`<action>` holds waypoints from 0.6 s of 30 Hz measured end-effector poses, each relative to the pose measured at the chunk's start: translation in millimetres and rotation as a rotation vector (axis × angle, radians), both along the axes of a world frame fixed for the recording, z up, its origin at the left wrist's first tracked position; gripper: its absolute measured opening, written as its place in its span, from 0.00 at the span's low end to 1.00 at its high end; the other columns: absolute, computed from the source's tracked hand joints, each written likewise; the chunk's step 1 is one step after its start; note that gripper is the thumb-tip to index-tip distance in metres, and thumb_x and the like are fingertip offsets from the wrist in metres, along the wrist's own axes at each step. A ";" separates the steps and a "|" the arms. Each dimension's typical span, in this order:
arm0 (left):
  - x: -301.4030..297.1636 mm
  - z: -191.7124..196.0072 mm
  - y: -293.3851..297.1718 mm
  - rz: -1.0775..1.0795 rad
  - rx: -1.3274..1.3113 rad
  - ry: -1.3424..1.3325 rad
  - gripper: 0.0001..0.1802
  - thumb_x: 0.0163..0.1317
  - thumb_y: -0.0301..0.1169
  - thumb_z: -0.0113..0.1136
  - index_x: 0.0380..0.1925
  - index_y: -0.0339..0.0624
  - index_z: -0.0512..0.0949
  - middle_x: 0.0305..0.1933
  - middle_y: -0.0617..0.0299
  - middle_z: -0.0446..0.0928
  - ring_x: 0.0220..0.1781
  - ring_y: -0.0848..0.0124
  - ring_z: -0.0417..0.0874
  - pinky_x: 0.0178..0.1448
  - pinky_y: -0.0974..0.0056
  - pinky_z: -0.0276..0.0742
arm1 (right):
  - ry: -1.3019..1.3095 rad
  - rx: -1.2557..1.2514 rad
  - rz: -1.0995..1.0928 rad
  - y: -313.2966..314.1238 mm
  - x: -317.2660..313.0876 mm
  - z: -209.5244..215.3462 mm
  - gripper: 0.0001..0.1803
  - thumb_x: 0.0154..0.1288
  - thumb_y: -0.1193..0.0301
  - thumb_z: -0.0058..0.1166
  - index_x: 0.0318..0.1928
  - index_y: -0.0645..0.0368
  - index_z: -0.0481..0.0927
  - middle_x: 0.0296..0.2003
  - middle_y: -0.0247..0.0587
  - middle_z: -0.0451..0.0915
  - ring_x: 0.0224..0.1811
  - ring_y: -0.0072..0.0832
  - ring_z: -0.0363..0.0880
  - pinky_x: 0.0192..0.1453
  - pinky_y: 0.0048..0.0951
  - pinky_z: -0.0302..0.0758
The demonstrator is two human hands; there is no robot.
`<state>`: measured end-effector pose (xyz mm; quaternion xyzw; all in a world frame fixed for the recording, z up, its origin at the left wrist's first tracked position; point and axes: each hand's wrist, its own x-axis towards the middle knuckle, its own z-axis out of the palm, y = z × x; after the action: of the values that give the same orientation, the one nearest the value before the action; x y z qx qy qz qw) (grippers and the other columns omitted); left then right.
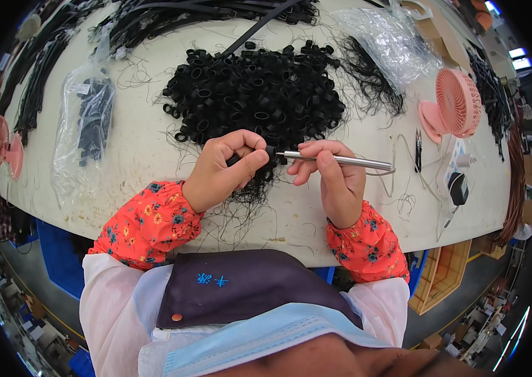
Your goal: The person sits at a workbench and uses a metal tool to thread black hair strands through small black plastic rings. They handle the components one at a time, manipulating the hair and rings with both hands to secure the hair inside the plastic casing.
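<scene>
At frame centre, the left hand [225,166] pinches one small black ring [270,151] while the right hand [335,173] grips a metal tool [338,160], its tip at that ring. Above, a large heap of black rings [256,91] remains; I cannot pick out any finished pieces.

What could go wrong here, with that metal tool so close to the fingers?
1. The metal tool in the right hand points its tip at the small black piece pinched by the left hand; a slip might jab the left fingertips.
2. Loose black threads lie tangled under both hands and may snag the tool.
3. The pile of black rings sits just behind; a nudge could scatter some.
</scene>
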<state>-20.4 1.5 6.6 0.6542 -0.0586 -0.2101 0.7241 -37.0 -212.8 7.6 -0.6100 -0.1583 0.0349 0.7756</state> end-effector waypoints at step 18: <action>14.0 1.9 14.9 0.087 -0.212 0.050 0.04 0.68 0.28 0.50 0.40 0.42 0.67 0.40 0.50 0.78 0.10 0.86 0.60 0.14 0.79 0.54 | -0.035 0.063 -0.115 -5.8 5.1 -2.3 0.16 0.76 0.65 0.41 0.44 0.66 0.75 0.25 0.40 0.79 0.32 0.28 0.80 0.44 0.31 0.76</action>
<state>-6.4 16.4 8.5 0.5706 -0.0338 -0.1875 0.7988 -31.9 -218.6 5.3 -0.5941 -0.1377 -0.0254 0.7921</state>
